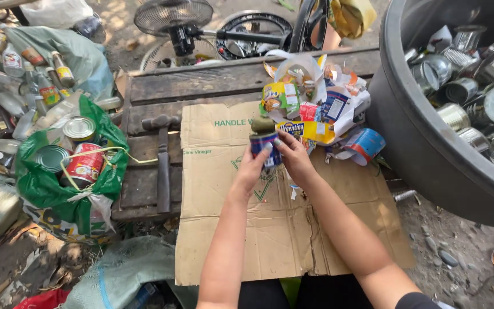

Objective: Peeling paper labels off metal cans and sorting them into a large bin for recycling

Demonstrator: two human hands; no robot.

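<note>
Head view. My left hand (254, 166) and right hand (293, 155) meet over the middle of the cardboard sheet (224, 229), both closed around one small tin can (265, 147) with a blue label. Left fingers wrap its near side; right fingertips pinch at the label's edge. The can is held clear of the cardboard, roughly upright.

Step in hand, as I judge it: peeling the paper label off the can. Next move calls for a firm left grip while the right finds a loose seam and pulls along it, wary of sharp rims.

Just beyond the hands lies a pile of torn labels (321, 109), many-coloured. To the right, a big dark tub (407, 143) holds bare silver cans. A hammer (163, 160) lies beside the cardboard's left edge on a plank pallet (201, 80).

Surroundings: outdoors, dirt ground. A green sack (47, 189) of labelled tins sits at left, glass bottles (30, 74) behind it, a fan (174, 20) lying at top.
</note>
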